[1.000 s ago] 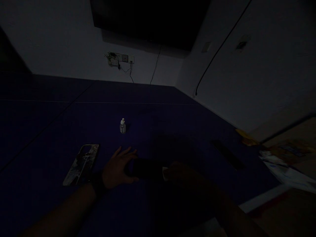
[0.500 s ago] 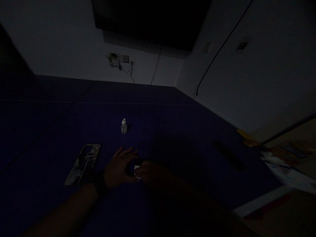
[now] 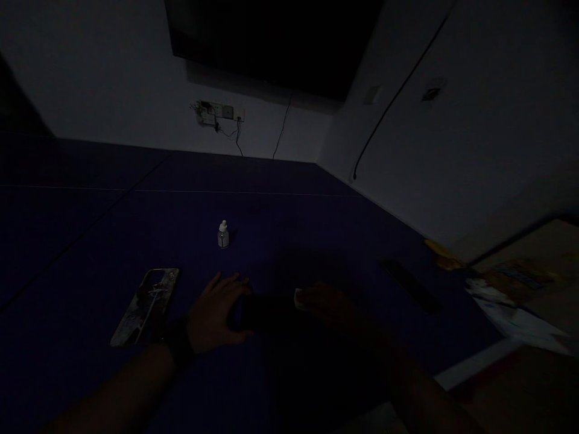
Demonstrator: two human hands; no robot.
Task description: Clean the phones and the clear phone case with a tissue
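White pad [image 3: 298, 299] pinched in right fingers [image 3: 312, 296], left fingers [image 3: 234, 290] grasping flat black oblong [image 3: 271, 311], white-capped bottle [image 3: 223, 237] beyond

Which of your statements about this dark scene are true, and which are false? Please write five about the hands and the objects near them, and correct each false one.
1. The left hand has a dark band at its wrist. True.
2. The small bottle lies on its side. False: the small bottle stands upright.
3. The right hand holds a white piece. True.
4. The patterned phone case lies between the two hands. False: the patterned phone case lies to the left of the left hand.
5. The dark screen is higher than the wall sockets. True.
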